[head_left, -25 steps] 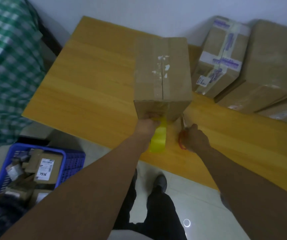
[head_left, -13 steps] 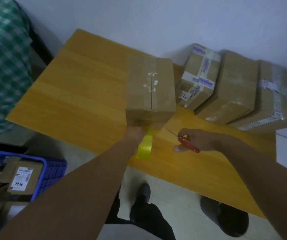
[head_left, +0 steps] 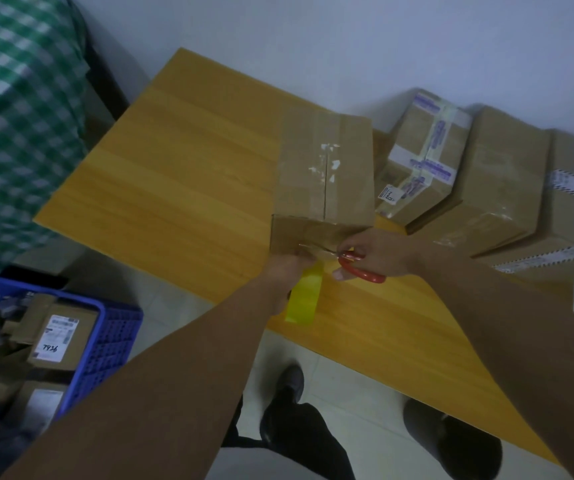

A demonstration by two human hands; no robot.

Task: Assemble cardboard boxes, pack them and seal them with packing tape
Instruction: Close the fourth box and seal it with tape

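Gripping one tape roll (head_left: 304,299), left hand (head_left: 289,271); right hand (head_left: 379,252) clasps one scissors (head_left: 361,270) at one box (head_left: 327,168); three boxes (head_left: 500,174) beside

Both arms reach forward, left grip (head_left: 289,271) and right grip (head_left: 379,252) clenched.

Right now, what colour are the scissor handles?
Red; the scissor handles show best in the head view.

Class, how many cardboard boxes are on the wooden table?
4: the brown cardboard box being taped, at centre; to its right, a box with purple-printed tape, a plain brown box, a box with striped tape. More may lie off-frame.
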